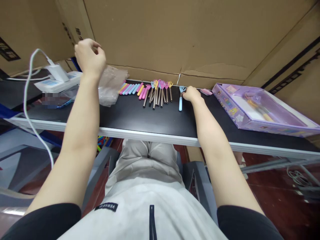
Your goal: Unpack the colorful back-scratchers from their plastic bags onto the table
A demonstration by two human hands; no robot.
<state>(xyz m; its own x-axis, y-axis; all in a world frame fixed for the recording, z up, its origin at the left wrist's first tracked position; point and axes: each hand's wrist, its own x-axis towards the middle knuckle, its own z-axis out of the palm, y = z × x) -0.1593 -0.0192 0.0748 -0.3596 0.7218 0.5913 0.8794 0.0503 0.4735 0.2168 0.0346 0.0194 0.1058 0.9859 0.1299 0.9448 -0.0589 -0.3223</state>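
My left hand [90, 57] is raised above the left side of the table, fingers curled in toward the thumb; whatever they may hold is hidden. Below it lie clear plastic bags [110, 86]. At the table's back, my right hand [192, 94] has its fingers closed at the shaft of a small back scratcher [180, 100] with a blue claw and blue handle. To its left is a pile of back scratcher heads on metal rods [157, 95], with pink, yellow and blue claws. Beside the pile runs a row of coloured handles [132, 89].
A purple display box [240, 116] with a clear window stands at the right. A power strip [75, 79] with a white charger [58, 72] and cable is at the left, near a phone-like object [56, 100]. Cardboard [160, 36] walls the back. A small pink packet [206, 91] lies behind my right hand.
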